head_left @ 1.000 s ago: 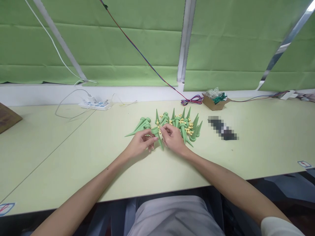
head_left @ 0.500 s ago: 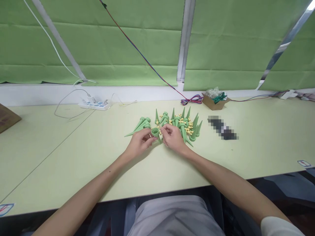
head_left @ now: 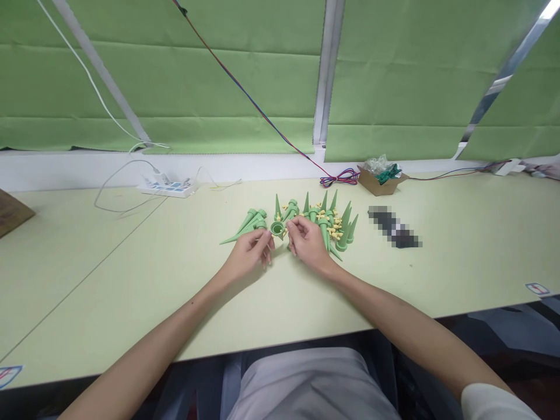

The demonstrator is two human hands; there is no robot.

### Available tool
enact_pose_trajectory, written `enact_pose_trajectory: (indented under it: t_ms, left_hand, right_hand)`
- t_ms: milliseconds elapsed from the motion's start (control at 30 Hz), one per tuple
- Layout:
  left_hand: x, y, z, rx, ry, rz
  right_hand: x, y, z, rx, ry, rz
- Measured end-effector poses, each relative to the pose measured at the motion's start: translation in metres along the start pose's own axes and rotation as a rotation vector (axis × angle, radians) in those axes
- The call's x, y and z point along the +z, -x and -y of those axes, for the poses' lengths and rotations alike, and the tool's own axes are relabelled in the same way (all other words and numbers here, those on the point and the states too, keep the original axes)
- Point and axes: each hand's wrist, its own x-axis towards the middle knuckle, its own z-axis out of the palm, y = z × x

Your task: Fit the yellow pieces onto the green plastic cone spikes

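My left hand [head_left: 250,252] pinches a green plastic watering spike [head_left: 277,228] by its rim, between thumb and fingers. The spike's hollow round opening faces up toward me, and its pointed end is mostly out of sight. Close to the right of that rim, my right hand [head_left: 305,240] is closed in a pinch. A small yellow bit shows by its fingertips, but what they hold is too small to make out. Behind and right of my hands lies a pile of green spikes [head_left: 324,224] mixed with small yellow valves [head_left: 336,220]. Several more spikes [head_left: 248,221] lie beyond my left hand.
A small cardboard box [head_left: 381,184] holding clear and green plastic stands at the back right, beside coiled red-blue wire [head_left: 339,178]. A blurred dark object [head_left: 394,226] lies right of the pile. A white power strip [head_left: 167,186] sits back left, and brown cardboard [head_left: 13,213] at far left.
The spike in my left hand has tilted, so its opening faces me more. My left thumb has moved up to the rim and the other fingers have loosened below. My right hand has barely moved.
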Motion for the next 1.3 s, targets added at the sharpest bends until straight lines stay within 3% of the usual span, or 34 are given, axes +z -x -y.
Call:
enact_pose_trajectory:
  t_ms: [167,333,533,900,1300]
  left_hand:
    - [-0.002,-0.005,0.003,-0.166,0.258,0.160]
    - [-0.002,-0.005,0.007,-0.200,0.358,0.162]
    - [-0.002,-0.004,0.005,-0.178,0.374,0.167]
    - [-0.003,-0.003,0.003,-0.136,0.278,0.148]
    - [-0.005,0.005,-0.004,0.086,-0.073,0.075]
  right_hand:
    - [0.000,0.003,0.004,-0.029,0.026,0.065]
    - [-0.001,0.005,0.002,-0.055,0.119,0.146]
    - [-0.002,0.005,0.000,-0.069,0.151,0.144]
    - [-0.001,0.005,0.004,-0.038,0.208,0.135]
    - [-0.002,0.004,-0.002,-0.065,0.255,0.109]
